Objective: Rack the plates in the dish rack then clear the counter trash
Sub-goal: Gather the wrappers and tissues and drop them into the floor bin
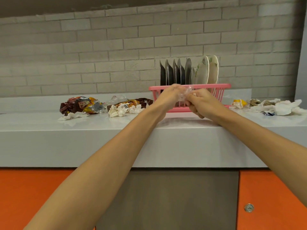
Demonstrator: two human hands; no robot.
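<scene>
A pink dish rack (216, 86) stands on the grey counter (116, 123), holding several upright steel plates (176, 73) and two cream floral plates (207, 70). In front of the rack, my left hand (169, 97) and my right hand (202, 102) meet, both gripping one crumpled piece of clear plastic wrap (185, 93). Snack wrappers (79, 105) and crumpled tissues (121, 110) lie on the counter to the left. More crumpled tissues and paper (279, 107) lie to the right.
A grey brick wall rises behind the counter. Below the counter edge sit orange cabinet fronts (25, 196) and a dark panel (174, 196); a round lock (248, 208) is on the right door.
</scene>
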